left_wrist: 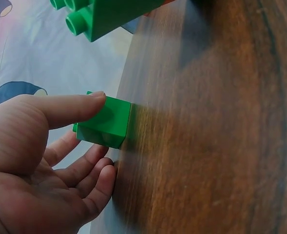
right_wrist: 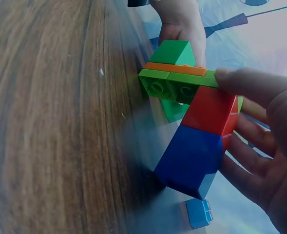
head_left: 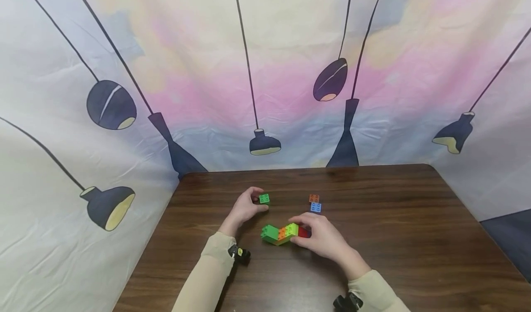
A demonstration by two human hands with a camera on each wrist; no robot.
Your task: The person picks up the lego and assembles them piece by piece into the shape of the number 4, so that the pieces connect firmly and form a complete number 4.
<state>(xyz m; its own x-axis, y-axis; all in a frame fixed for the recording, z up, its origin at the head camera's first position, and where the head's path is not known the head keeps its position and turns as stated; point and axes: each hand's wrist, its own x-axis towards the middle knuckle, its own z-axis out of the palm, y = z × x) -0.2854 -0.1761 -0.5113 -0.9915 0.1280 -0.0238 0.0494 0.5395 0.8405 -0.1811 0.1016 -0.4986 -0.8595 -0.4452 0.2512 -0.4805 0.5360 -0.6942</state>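
Observation:
My left hand [head_left: 244, 207] is at a small green brick [head_left: 264, 198] on the table. In the left wrist view the thumb lies over one side of that brick, and the fingers reach behind it. Closer to me, my right hand [head_left: 321, 233] grips a joined block build [head_left: 270, 233] between thumb and fingers. The right wrist view shows its green block, a thin orange layer, lime pieces, a red block [right_wrist: 209, 109] and a dark blue block [right_wrist: 189, 156]. The build is held tilted, its red part mostly covered by the hand in the head view.
Beyond the right hand, an orange brick [head_left: 314, 198] and a light blue brick [head_left: 315, 207] lie next to each other. The brown wooden table [head_left: 415, 229] ends at a hanging cloth [head_left: 290, 109] printed with lamps. Each wrist wears a small black camera [head_left: 239, 254].

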